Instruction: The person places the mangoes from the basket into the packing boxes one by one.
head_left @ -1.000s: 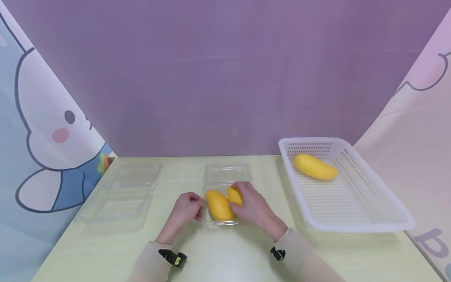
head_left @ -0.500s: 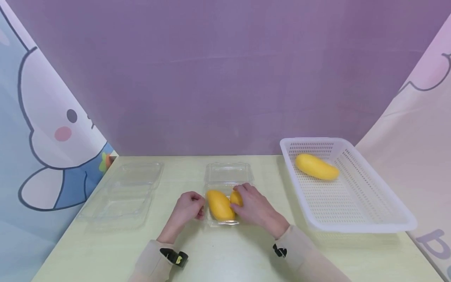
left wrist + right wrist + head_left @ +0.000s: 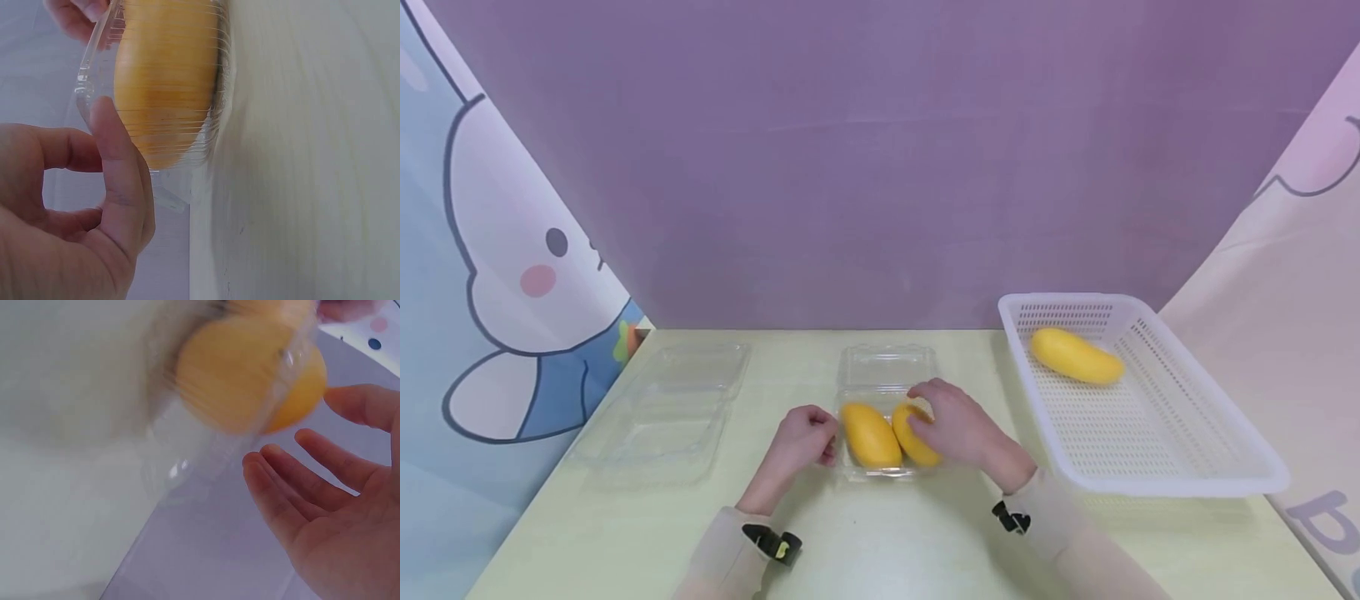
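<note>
Two yellow mangoes lie side by side in an open clear plastic clamshell box [image 3: 887, 367] at the middle of the table. My right hand [image 3: 962, 429] is over the right mango [image 3: 916, 442]; in the right wrist view its fingers are spread, and a fingertip is at or against the fruit. Left of the box, my left hand [image 3: 801, 437] has loosely bent fingers. One fingertip [image 3: 103, 115] meets the box's side beside the left mango [image 3: 871, 437] in the left wrist view. No grip on the rim shows there.
Another mango [image 3: 1075, 356] lies in a white perforated basket [image 3: 1157, 483] on the right of the table. An open clear clamshell box [image 3: 662, 417] stands on the left. A purple backdrop [image 3: 880, 167] rises behind the table.
My right hand has drawn back to the right and loosened from the right mango, which now lies lower in the box and shows more. The left hand stays beside the box.
</note>
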Tool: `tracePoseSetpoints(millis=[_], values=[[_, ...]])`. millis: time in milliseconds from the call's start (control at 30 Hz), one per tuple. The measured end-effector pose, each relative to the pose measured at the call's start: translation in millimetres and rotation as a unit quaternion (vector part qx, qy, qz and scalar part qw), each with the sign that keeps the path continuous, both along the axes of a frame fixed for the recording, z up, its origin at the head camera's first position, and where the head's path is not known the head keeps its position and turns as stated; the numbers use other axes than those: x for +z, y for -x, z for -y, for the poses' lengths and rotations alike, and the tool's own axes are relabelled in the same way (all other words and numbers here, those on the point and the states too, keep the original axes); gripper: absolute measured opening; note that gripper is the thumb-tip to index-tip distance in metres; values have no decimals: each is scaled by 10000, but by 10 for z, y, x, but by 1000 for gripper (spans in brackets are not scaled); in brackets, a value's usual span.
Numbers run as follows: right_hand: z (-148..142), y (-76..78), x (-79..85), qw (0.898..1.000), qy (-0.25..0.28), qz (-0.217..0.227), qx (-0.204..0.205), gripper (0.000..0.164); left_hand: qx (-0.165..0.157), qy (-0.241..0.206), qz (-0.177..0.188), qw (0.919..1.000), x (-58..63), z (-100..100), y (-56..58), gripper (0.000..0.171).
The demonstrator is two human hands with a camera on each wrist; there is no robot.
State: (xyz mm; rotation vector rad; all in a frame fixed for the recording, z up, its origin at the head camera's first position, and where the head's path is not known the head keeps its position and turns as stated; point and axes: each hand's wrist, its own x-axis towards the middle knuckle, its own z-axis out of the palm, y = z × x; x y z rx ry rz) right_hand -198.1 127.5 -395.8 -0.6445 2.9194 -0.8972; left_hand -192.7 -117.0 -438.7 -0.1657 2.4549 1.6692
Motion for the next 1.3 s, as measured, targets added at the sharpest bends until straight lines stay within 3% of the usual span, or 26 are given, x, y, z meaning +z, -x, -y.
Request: tracePoseSetpoints(millis=[167, 433, 867, 1100, 1300], values=[[-46, 87, 82, 9992, 217, 1, -350, 39, -15, -25, -20, 10000, -1, 5, 5, 15], [-48, 194, 65, 9939, 666, -22, -875, 40, -12, 62, 9, 10000, -7, 7, 10, 15], [-54, 396, -224, 9791, 820, 281, -1840, 44, 3, -43, 16, 10000, -5, -4, 0, 15], [-117, 481, -324, 9731, 759, 742, -2047, 56, 5, -25, 26, 10000, -23, 2, 19, 15], [-145, 523, -368, 9696, 1001, 949, -2023, 54, 3, -35, 49, 10000, -35, 8, 30, 16]])
